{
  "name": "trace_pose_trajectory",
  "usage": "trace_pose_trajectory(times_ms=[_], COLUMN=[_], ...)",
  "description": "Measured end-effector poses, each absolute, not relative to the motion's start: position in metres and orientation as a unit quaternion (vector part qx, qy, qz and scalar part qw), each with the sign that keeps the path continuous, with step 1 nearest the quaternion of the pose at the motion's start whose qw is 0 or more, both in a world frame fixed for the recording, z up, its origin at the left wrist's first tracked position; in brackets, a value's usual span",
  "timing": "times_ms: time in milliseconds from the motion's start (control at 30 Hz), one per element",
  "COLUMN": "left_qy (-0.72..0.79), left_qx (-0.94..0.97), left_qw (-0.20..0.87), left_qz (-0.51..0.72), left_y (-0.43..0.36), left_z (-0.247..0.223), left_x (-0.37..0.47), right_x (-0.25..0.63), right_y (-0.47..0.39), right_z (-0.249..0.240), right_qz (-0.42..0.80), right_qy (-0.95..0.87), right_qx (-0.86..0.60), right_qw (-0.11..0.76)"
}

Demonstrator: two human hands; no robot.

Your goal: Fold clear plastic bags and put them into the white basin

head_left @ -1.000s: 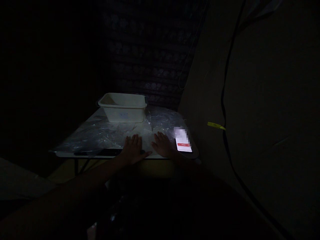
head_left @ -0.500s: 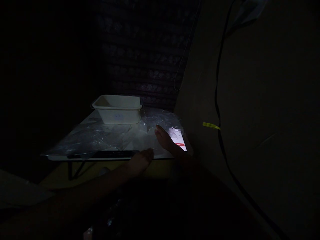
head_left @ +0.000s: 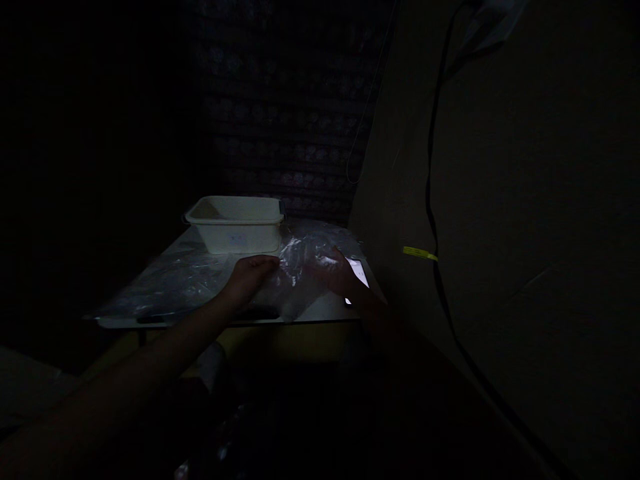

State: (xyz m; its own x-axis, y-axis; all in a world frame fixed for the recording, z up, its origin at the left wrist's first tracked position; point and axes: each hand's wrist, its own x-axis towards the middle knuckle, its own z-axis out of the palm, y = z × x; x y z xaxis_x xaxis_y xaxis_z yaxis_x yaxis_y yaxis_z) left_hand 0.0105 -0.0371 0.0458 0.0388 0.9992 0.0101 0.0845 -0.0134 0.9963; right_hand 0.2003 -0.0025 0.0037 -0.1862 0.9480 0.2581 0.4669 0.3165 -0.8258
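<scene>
In the dim head view, my left hand (head_left: 253, 277) is closed in a pinch on the near left side of a clear plastic bag (head_left: 293, 283). The crinkled film rises off the tabletop and spans the gap between my hands. My right hand (head_left: 341, 272) is at the bag's right side, thumb up, and seems to grip the film; its fingers are blurred and partly covered by it. Just beyond the right wrist lies a phone (head_left: 358, 275) with a lit screen, partly hidden by that hand.
A white plastic tub (head_left: 235, 233) with a small label stands at the back of the white table (head_left: 320, 310). More clear film (head_left: 170, 287) spreads over the table's left side. A dark cable (head_left: 431, 167) with a yellow tag (head_left: 420, 253) hangs along the right-hand wall (head_left: 500, 200).
My left hand has risen from the table's front edge and now pinches the clear plastic bag, lifted between both hands. My right hand has shifted slightly right, covering more of the phone.
</scene>
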Motion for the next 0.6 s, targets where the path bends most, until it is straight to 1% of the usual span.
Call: trace_pose_trajectory(times_ms=[133,200,300,367,500,600], left_qy=[0.523,0.509,0.469,0.456,0.476,0.474], left_qx=[0.427,0.396,0.359,0.36,0.389,0.391], left_qw=[0.544,0.58,0.667,0.706,0.713,0.707], left_qz=[0.499,0.498,0.454,0.406,0.337,0.35], left_y=[-0.028,-0.025,-0.02,-0.017,-0.015,-0.017], left_z=[0.04,0.033,0.024,0.019,0.012,0.008], left_x=[0.002,-0.003,-0.009,-0.012,-0.012,-0.009], right_x=[0.19,0.182,0.174,0.172,0.175,0.179], right_y=[-0.013,-0.018,-0.02,-0.02,-0.016,-0.013], right_z=[0.006,0.007,0.006,0.002,-0.01,-0.017], right_qz=[0.535,0.616,0.668,0.686,0.724,0.753], right_qy=[-0.651,-0.596,-0.54,-0.514,-0.462,-0.422], right_qx=[-0.378,-0.347,-0.354,-0.367,-0.374,-0.36], right_qw=[0.383,0.38,0.37,0.362,0.349,0.354])
